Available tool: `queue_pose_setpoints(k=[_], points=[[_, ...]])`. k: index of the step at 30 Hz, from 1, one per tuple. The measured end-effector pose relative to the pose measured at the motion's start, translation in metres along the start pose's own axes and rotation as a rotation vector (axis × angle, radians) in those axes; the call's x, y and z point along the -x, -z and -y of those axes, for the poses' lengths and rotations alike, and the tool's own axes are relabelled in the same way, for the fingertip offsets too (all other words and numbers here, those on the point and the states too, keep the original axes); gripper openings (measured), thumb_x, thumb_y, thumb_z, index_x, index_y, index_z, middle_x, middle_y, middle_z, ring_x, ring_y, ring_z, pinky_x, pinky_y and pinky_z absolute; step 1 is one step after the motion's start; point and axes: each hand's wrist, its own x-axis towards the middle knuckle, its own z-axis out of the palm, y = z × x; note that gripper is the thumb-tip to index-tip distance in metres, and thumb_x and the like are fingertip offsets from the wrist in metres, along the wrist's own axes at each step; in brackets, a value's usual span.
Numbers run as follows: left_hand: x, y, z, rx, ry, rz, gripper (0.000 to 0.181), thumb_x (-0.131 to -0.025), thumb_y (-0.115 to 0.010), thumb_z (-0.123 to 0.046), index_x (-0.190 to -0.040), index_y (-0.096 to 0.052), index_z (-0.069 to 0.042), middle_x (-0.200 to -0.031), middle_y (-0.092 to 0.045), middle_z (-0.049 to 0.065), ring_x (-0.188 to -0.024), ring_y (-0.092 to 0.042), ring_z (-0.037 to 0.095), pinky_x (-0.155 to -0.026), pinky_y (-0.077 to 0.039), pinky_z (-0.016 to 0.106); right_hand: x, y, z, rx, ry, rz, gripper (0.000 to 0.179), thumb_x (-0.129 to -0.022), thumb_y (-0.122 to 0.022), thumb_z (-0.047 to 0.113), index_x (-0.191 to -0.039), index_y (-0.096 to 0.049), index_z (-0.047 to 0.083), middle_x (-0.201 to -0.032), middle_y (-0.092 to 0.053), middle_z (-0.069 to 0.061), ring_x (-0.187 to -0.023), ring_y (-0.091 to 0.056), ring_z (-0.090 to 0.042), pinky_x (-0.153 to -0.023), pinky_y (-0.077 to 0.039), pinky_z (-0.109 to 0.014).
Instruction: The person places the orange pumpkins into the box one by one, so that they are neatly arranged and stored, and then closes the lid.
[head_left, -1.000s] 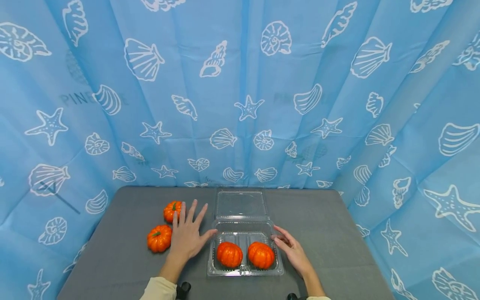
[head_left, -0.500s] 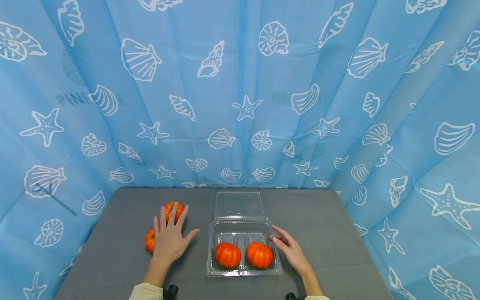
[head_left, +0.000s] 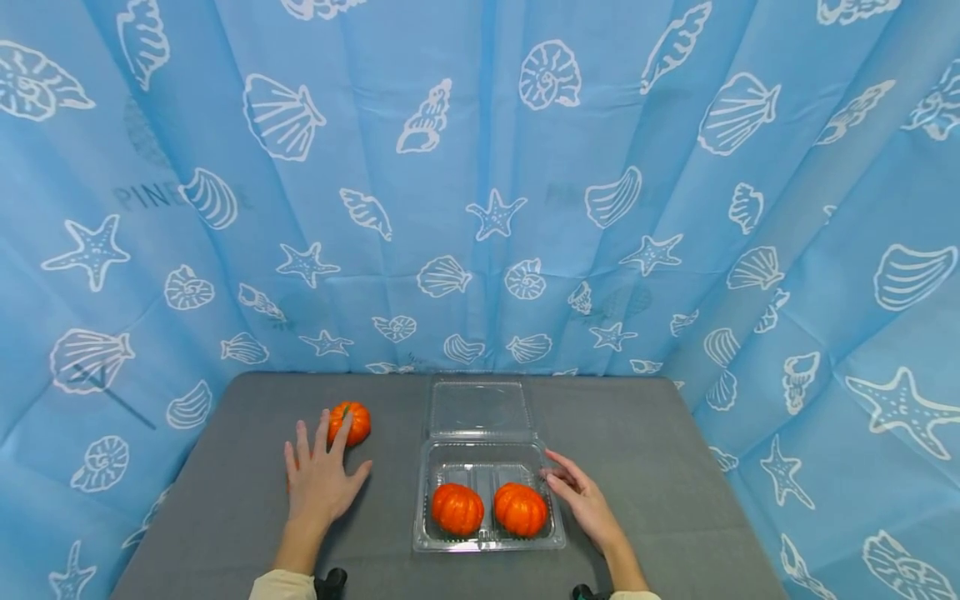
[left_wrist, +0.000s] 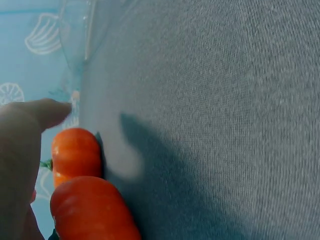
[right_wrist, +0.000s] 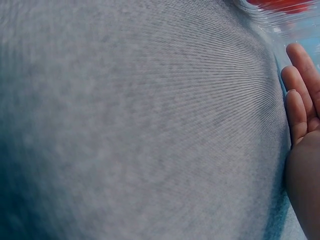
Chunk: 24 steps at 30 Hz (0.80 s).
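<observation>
My left hand (head_left: 318, 483) hovers with spread fingers over the nearer of two loose orange mini pumpkins at the left. That nearer pumpkin (left_wrist: 92, 212) is almost wholly hidden in the head view but shows below the hand in the left wrist view. Just beyond the fingertips lies the farther pumpkin (head_left: 358, 425), green-stemmed. A clear plastic clamshell container (head_left: 420, 508) stands mid-table, its base holding a left pumpkin (head_left: 457, 509) and a right pumpkin (head_left: 521, 509) side by side in the front. Loosely bent, the fingers of my right hand (head_left: 588, 504) rest at the container's right edge.
The container's transparent lid (head_left: 480, 408) lies folded back behind its base. Grey cloth covers the table (head_left: 637, 433). A blue curtain (head_left: 480, 292) with white shell prints hangs around the back and sides.
My left hand has moved left, away from the container, and now covers the nearer loose pumpkin. The right hand stays at the container's edge.
</observation>
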Motion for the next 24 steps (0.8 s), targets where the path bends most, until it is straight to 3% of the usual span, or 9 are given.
queue_pose_setpoints(k=[10,18,24], points=[[0.007,0.005,0.012,0.026,0.05,0.078,0.099,-0.081,-0.079,-0.032,-0.162,-0.023,-0.02,-0.168,-0.012,0.026,-0.15,-0.002,0.061,-0.117,-0.003,0.076,0.0,-0.001,0.0,-0.001,0.004,-0.001,0.047,-0.103,-0.06,0.024,-0.149,-0.051,0.017,-0.131,-0.069,-0.016,-0.11,-0.064,-0.001,-0.093,-0.05,-0.017],[0.013,0.012,0.009,-0.002,0.084,0.104,0.098,-0.081,-0.078,-0.021,-0.161,-0.024,-0.016,-0.164,-0.019,0.027,-0.132,-0.031,0.06,-0.103,-0.027,0.075,0.0,-0.001,-0.001,0.004,0.004,-0.008,0.048,-0.103,-0.061,0.024,-0.149,-0.052,0.018,-0.13,-0.07,-0.015,-0.11,-0.064,-0.003,-0.093,-0.05,-0.017],[0.01,0.017,0.006,0.052,0.175,0.121,0.09,-0.084,-0.076,-0.02,-0.158,-0.026,-0.009,-0.148,-0.034,0.033,-0.123,-0.032,0.059,-0.097,-0.027,0.075,0.0,0.0,-0.001,-0.002,-0.002,-0.001,0.048,-0.103,-0.061,0.025,-0.15,-0.051,0.019,-0.131,-0.069,-0.015,-0.111,-0.064,-0.004,-0.093,-0.05,-0.017]])
